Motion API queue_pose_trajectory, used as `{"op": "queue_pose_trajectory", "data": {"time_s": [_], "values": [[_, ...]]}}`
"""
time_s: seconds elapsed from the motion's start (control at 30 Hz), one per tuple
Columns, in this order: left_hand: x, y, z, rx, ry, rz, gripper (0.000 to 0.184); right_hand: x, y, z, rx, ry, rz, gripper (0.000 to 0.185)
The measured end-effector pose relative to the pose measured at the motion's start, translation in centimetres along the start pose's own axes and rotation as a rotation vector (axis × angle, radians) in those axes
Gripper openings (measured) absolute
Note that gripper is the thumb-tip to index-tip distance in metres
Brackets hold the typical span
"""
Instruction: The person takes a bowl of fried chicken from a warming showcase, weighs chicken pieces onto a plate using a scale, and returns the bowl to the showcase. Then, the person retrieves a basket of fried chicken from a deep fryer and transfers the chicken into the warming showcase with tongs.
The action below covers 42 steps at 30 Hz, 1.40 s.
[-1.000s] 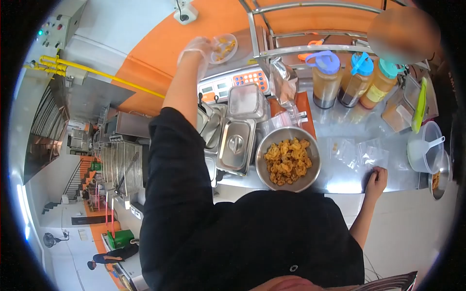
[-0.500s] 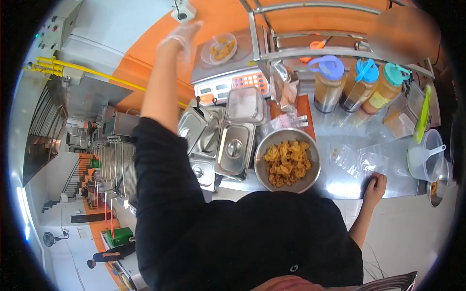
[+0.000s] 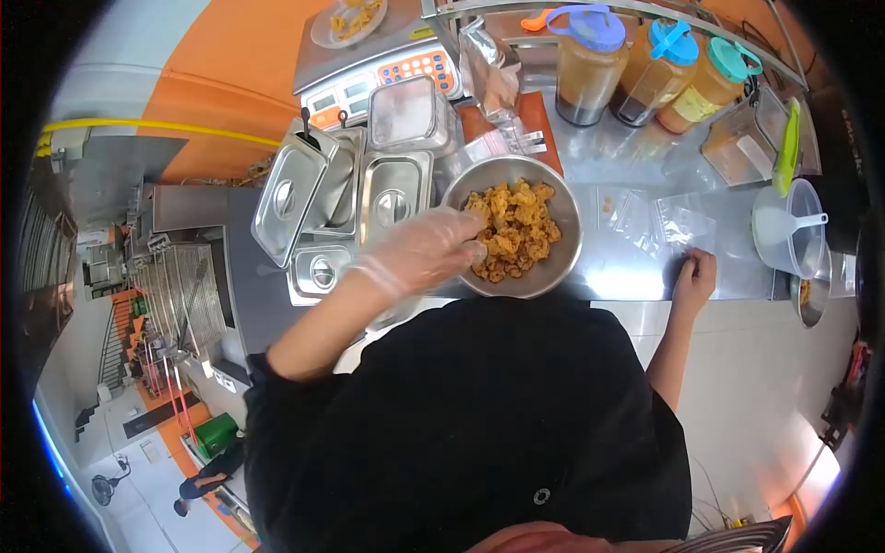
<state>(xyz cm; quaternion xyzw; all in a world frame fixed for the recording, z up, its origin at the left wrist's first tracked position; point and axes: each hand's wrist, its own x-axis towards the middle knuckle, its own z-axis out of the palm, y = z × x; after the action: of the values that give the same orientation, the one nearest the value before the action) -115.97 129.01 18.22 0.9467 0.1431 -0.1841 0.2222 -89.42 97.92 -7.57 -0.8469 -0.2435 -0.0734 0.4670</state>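
Note:
My left hand (image 3: pixel 426 247), in a clear plastic glove, reaches over the left rim of a steel bowl (image 3: pixel 570 249). Its thumb and fingers are apart at the edge of the brown fried pieces (image 3: pixel 518 226) in the bowl. Nothing shows between them. My right hand (image 3: pixel 698 275), bare, rests at the front edge of the steel table (image 3: pixel 636 278) with its fingers curled in. Just behind it lie small clear bags (image 3: pixel 684 221). At the upper left, a plastic dish (image 3: pixel 348 20) with yellow-brown pieces sits on a scale (image 3: pixel 373 83).
Lidded steel pans (image 3: pixel 395 198) and a clear container (image 3: pixel 406 115) stand left of the bowl. Bottles with blue and teal lids (image 3: pixel 590 78) line the back under a metal rack. A plastic tub (image 3: pixel 784 230) is at the right. A person (image 3: pixel 207 477) appears far away, lower left.
My left hand has come from beside the scale down to the steel bowl. The camera view has shifted, so the table items sit higher and further left. My right hand stays at the table edge.

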Motion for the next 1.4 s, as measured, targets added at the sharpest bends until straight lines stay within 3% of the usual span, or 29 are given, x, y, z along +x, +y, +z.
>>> {"op": "queue_pose_trajectory", "data": {"time_s": [0.13,0.23,0.3,0.33,0.4,0.43,0.5,0.57,0.63,0.67,0.73,0.83,0.97,1.03,1.17,1.27,1.4], "values": [[1.9,0.0,5.3,0.024,0.08,0.014,0.04,0.0,0.2,0.0,-0.006,-0.007,-0.017,0.016],[0.8,0.6,5.7,0.237,0.106,0.118,0.03,0.0,-0.1,-0.1,-0.006,-0.018,-0.008,0.015],[0.2,-0.6,7.2,-0.106,0.385,0.284,0.023,0.1,-0.1,-0.1,-0.016,-0.027,0.007,0.015],[0.2,-0.8,8.0,-0.11,0.383,0.283,0.023,0.1,-0.2,-0.2,-0.008,-0.029,0.02,0.015],[0.4,-0.9,9.0,-1.151,0.458,0.112,0.025,0.0,-0.1,-0.1,0.001,-0.034,0.035,0.015],[0.4,-1.1,8.9,-1.151,0.458,0.109,0.025,0.0,0.2,-0.1,0.002,-0.039,0.033,0.015],[0.5,-1.4,7.9,-1.482,0.413,-0.051,0.021,0.0,0.2,-0.1,0.004,-0.046,0.033,0.015],[0.4,-0.5,6.4,-1.364,0.407,-0.142,0.019,0.0,0.0,-0.2,0.021,-0.04,0.031,0.014],[0.5,0.5,5.1,-0.861,0.23,-0.064,0.018,-0.1,-0.1,-0.2,0.026,-0.034,0.033,0.014],[0.5,0.1,5.0,-0.859,0.23,-0.067,0.018,-0.1,-0.1,-0.2,0.028,-0.024,0.036,0.014],[0.5,-1.0,5.0,0.008,0.314,0.027,0.021,-0.2,0.0,-0.2,0.034,-0.015,0.019,0.014],[0.6,-1.5,7.4,0.251,0.232,-0.14,0.024,-0.1,0.1,-0.2,0.033,-0.014,0.007,0.015],[1.3,0.8,7.7,0.308,0.14,-0.225,0.02,-0.1,-0.1,-0.3,0.033,-0.035,0.058,0.015],[1.6,0.6,8.2,0.274,0.338,-0.214,0.019,-0.2,0.2,-0.2,0.038,-0.028,0.021,0.014],[1.5,1.3,7.8,0.258,0.394,-0.172,0.018,-0.2,0.7,0.0,0.075,-0.018,-0.021,0.014],[1.6,1.8,7.5,0.253,0.296,-0.202,0.02,-0.2,0.5,-0.2,0.061,-0.032,-0.014,0.015],[1.7,1.5,8.1,0.19,0.413,-0.118,0.023,-0.2,0.6,-0.2,0.051,-0.034,-0.012,0.014]]}}
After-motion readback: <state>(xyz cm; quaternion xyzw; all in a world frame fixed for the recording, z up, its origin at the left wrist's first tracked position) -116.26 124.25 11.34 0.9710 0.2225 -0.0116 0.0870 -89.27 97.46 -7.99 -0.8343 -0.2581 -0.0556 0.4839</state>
